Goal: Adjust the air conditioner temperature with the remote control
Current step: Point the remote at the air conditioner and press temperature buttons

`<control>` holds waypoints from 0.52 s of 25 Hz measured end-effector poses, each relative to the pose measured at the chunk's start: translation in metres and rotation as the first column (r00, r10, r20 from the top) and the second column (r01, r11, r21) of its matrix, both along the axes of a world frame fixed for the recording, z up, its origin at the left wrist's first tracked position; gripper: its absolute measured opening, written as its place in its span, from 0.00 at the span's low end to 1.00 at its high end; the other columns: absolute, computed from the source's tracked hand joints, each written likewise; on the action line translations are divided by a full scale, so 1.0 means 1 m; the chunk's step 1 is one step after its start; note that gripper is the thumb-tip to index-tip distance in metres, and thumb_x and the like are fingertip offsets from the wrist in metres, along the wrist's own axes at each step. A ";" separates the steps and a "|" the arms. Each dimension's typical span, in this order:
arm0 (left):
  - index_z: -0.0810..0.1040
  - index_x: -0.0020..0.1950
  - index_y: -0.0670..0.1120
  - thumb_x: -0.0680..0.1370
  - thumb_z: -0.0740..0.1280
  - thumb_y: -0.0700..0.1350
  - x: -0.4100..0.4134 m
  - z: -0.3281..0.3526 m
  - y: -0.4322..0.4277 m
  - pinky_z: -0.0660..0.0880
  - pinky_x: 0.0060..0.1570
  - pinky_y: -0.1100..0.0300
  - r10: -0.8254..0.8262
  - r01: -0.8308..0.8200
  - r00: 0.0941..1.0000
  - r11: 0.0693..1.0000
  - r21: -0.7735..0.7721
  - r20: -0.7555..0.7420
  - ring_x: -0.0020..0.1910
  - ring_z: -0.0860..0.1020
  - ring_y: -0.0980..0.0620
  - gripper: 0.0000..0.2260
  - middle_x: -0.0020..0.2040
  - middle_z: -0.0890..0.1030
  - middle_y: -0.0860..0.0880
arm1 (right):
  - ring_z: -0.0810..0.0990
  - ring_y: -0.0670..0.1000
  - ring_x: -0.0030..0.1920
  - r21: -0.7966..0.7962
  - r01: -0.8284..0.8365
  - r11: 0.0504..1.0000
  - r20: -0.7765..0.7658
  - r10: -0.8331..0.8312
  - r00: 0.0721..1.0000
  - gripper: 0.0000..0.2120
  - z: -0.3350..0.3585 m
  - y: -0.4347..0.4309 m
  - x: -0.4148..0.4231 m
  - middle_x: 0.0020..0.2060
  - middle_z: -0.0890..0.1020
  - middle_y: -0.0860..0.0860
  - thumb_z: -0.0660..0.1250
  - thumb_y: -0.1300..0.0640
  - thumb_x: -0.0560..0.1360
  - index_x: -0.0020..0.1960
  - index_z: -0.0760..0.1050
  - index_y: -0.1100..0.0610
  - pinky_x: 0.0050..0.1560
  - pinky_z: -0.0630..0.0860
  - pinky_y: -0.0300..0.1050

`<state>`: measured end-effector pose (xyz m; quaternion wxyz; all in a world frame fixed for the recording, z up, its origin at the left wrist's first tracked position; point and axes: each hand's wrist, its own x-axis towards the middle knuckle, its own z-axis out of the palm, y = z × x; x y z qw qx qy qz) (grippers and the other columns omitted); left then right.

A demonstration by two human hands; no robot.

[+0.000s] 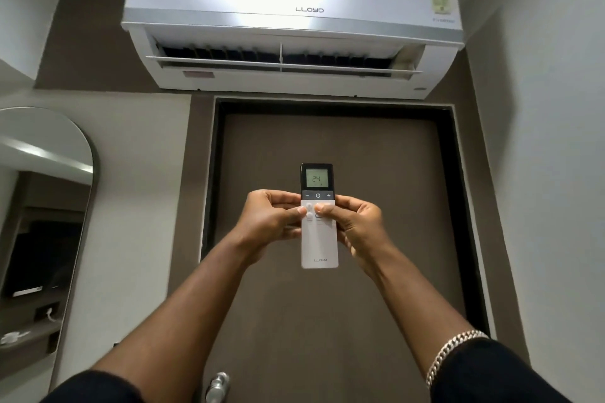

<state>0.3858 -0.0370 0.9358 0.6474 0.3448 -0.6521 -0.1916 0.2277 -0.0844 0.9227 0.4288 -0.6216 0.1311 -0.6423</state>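
Two hands (271,216) gripping remote control (319,239), display 24

Air conditioner (291,10) front: "LLOYD". Remote control (318,239) screen: "24"; dark button row: −, power symbol, +; lower end: "LLOYD".

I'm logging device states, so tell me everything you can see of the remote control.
The remote control is a slim upright bar, seemingly plastic: black top with a lit screen reading 24, a grey strip with minus, power and plus, and a white body marked LLOYD. The left hand and right hand grip its sides, thumbs on the white buttons.
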 end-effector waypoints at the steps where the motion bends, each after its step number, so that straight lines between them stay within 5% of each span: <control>1: 0.79 0.54 0.38 0.72 0.73 0.37 0.000 0.001 -0.001 0.83 0.37 0.54 -0.009 0.009 1.000 1.000 -0.002 0.000 0.42 0.86 0.46 0.12 0.48 0.85 0.41 | 0.85 0.55 0.41 -0.004 -0.004 1.000 0.001 0.004 1.000 0.14 0.001 0.001 -0.002 0.46 0.86 0.59 0.73 0.67 0.69 0.54 0.80 0.65 0.47 0.82 0.50; 10: 0.78 0.54 0.40 0.72 0.73 0.41 -0.001 0.010 0.000 0.84 0.41 0.51 0.002 0.000 0.997 1.000 -0.026 0.074 0.46 0.86 0.46 0.13 0.49 0.85 0.42 | 0.85 0.53 0.41 -0.062 0.030 0.998 -0.012 -0.031 0.999 0.09 0.008 0.006 -0.008 0.45 0.86 0.56 0.73 0.64 0.70 0.50 0.80 0.59 0.46 0.82 0.50; 13: 0.78 0.54 0.41 0.72 0.73 0.41 0.000 0.010 -0.001 0.84 0.42 0.51 0.003 0.000 0.997 0.999 -0.032 0.076 0.46 0.86 0.46 0.12 0.49 0.85 0.42 | 0.85 0.55 0.45 -0.070 0.037 0.997 -0.029 -0.039 0.999 0.15 0.008 0.006 -0.009 0.50 0.85 0.57 0.73 0.63 0.70 0.56 0.78 0.62 0.49 0.83 0.52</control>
